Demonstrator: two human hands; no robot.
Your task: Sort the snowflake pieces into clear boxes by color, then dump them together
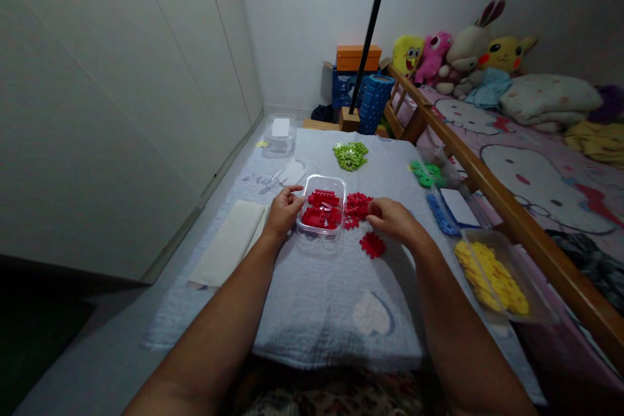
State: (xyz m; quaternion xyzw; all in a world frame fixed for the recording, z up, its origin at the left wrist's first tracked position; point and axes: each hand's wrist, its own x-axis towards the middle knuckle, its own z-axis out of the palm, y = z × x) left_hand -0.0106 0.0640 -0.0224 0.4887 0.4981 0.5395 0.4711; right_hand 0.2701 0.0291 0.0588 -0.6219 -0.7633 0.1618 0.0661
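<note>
A clear plastic box (322, 208) with red gear-shaped pieces inside sits on a pale quilted cloth (322, 286). My left hand (283, 211) grips the box's left rim, fingers curled round it. To the right of the box lies a loose pile of red pieces (358, 206), and one more red piece (372, 244) lies nearer me. My right hand (396, 219) rests on the right edge of that pile, fingers bent in a pinch; what they hold is hidden.
Light green pieces (350, 155) lie farther back, green pieces (426, 174) and blue pieces (441, 216) to the right, a tray of yellow pieces (492, 276) near right. An empty clear box (279, 133) stands far left. A wooden bed rail (507, 205) borders the right; folded paper (229, 244) left.
</note>
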